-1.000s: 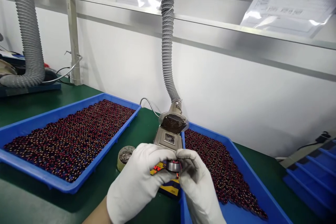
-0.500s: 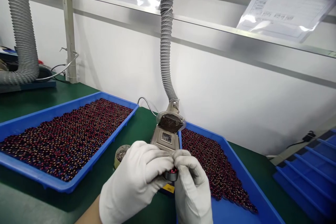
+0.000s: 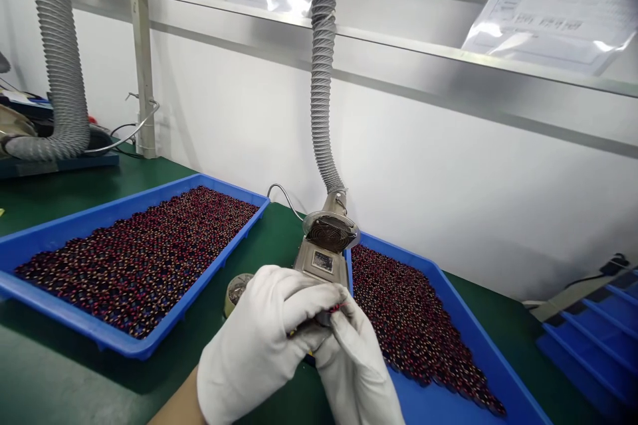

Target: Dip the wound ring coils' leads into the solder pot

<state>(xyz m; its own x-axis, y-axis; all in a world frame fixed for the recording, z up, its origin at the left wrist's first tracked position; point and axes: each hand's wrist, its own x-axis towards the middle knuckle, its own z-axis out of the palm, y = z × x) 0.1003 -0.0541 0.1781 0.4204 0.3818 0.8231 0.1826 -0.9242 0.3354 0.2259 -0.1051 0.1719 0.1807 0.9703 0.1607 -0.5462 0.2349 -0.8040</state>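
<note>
Gloved L hand [image 3: 262,339] and gloved R hand [image 3: 355,365] closed together, fingers [image 3: 312,295] pinching small wound coil [image 3: 327,313], mostly hidden, red wire showing; held just in front of fume extractor [image 3: 321,239], over bench [image 3: 272,232], beside blue tray [image 3: 451,282]

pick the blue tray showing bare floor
The right blue plastic tray: bare floor shows by the right white glove; the left tray's dark red parts spread evenly.

Nothing readable, the print on the plastic-sleeved wall sheet [image 3: 551,10] too small.
</note>
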